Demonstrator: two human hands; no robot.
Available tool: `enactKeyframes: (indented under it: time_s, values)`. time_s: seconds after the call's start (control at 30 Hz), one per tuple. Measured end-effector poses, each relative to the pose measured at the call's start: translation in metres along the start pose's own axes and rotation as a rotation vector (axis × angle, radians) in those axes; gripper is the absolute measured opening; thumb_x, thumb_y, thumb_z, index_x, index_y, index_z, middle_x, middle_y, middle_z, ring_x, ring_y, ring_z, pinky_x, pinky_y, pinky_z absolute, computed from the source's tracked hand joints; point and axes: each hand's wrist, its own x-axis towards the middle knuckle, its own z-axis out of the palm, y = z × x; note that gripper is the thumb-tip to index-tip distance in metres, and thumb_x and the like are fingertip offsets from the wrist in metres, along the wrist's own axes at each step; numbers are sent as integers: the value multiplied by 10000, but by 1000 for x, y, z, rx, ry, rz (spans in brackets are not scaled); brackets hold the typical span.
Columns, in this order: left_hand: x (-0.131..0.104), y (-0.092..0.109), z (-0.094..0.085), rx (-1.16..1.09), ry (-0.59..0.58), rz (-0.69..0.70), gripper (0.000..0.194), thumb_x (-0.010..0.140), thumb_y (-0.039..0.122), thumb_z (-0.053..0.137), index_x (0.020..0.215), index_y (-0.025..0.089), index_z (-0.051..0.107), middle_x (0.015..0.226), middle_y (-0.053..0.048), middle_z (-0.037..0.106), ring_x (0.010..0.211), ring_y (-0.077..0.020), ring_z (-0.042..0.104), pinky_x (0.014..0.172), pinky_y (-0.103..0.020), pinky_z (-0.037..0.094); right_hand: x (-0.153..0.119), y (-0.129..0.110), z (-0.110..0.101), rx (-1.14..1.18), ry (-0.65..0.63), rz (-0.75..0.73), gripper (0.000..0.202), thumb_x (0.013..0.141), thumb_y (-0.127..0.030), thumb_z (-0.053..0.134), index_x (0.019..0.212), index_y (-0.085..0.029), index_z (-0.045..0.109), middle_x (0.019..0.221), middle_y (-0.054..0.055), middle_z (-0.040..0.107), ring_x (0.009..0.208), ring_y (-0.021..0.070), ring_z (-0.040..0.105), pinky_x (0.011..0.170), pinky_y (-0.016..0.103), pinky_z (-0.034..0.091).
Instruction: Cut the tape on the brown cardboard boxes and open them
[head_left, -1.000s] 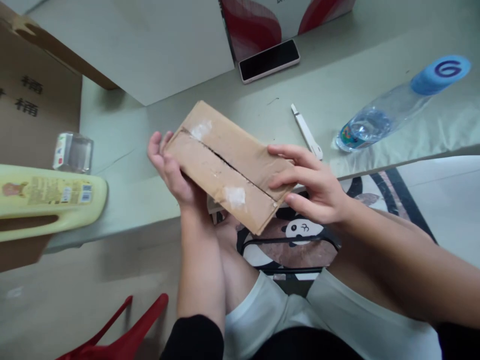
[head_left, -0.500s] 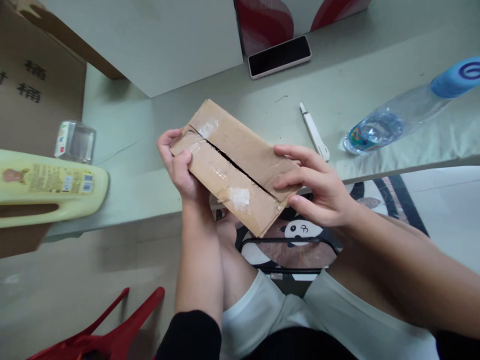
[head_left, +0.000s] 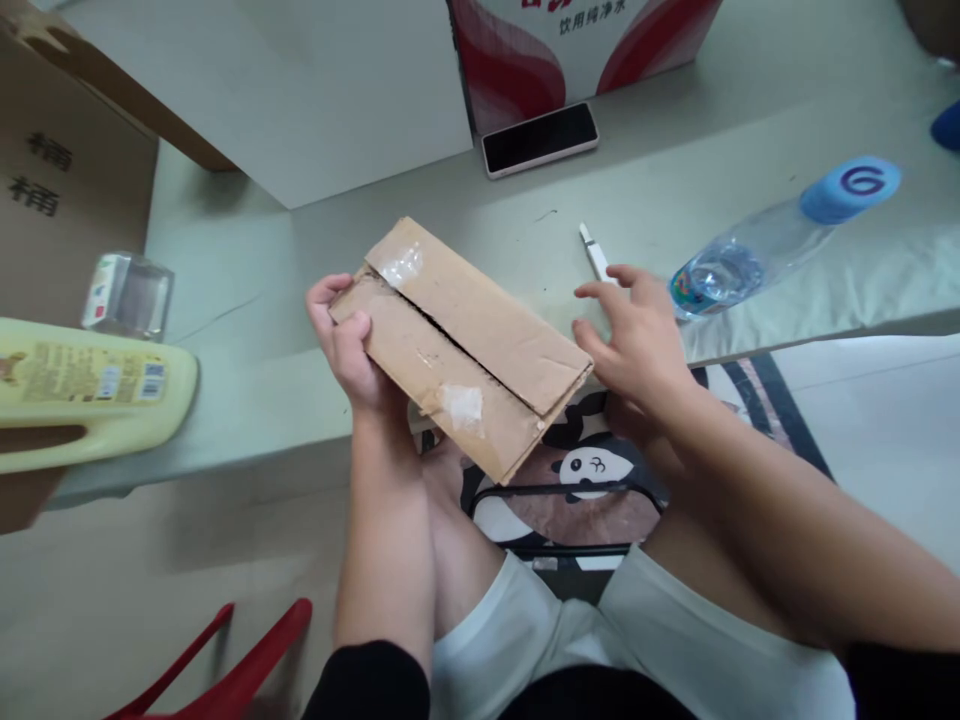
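Observation:
A small brown cardboard box is held tilted over the table's front edge and my lap. A dark gap runs between its two flaps, and scraps of clear tape cling to them. My left hand grips the box's left end, thumb on top. Off the box's right end, my right hand has its fingers apart and holds nothing. Its fingertips are over the lower part of a slim white utility knife on the table; whether they touch it I cannot tell.
A phone lies by a red-and-white carton. On the right lies a water bottle. Leftward are a clear plastic container, a yellow jug and a large cardboard box. A red stool stands on the floor.
My right hand has let go of the box's right end and moved up toward the utility knife. My left hand still holds the box. The view has shifted slightly.

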Motion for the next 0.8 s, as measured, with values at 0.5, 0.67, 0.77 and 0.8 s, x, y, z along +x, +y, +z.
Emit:
enactKeyframes:
  time_s: [0.5,0.67,0.77,0.8]
  values:
    - [-4,-2,0,70,-27,30,334,779,383,644,1045,222,522,934,-35,577,862,-196,555,777,-314,441,12,-16,-16,45,28,128,250,886,-244,533,1117,-189,611,773,32,638,579,155,502,603,313,389]
    - [-4,-9,-3,97,-32,45,372,771,406,662,1062,217,528,963,-44,585,871,-196,558,791,-316,447,-5,-50,-52,430,233,-198,205,917,-232,538,1096,-263,633,786,-2,617,622,141,568,571,292,429]
    - [-5,-11,-2,106,-53,36,379,768,418,660,1065,223,530,991,-51,574,941,-214,572,859,-337,461,-7,-74,-66,482,131,-306,275,953,-218,542,1191,-283,662,941,25,687,749,155,662,619,301,508]
    - [-5,-10,0,107,-49,20,376,764,417,652,1063,225,530,996,-53,573,949,-217,572,867,-343,463,-7,-82,-68,492,99,-333,287,964,-217,539,1217,-281,657,964,28,696,759,151,669,632,300,525]
